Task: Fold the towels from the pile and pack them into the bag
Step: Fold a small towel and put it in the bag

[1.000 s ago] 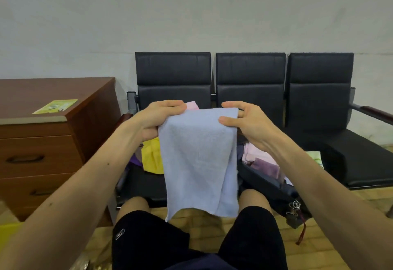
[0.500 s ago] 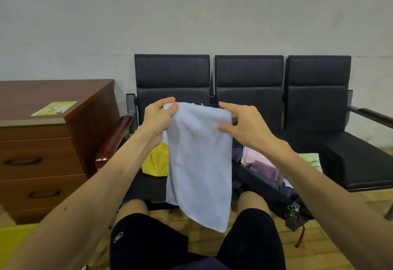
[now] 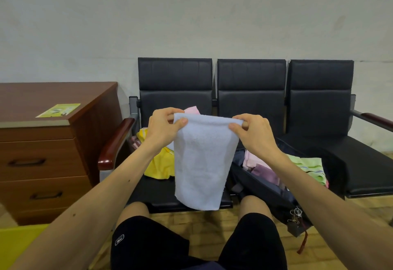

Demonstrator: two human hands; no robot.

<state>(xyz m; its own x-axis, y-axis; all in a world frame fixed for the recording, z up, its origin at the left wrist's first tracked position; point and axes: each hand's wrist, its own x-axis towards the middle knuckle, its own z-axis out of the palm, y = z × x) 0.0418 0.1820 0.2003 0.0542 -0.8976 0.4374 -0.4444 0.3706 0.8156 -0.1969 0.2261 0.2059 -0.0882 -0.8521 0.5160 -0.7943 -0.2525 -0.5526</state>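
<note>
Towel hangs in the air between the pile and the bag. Each grip, left hand and right hand, pinches a top corner. It likely needs another fold.

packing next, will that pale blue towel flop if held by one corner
Probably floppy: the towel hangs limp below the left hand and right hand. Likely light, since pinches at its top corners carry it. Its fuzzy surface probably won't slip.
</note>
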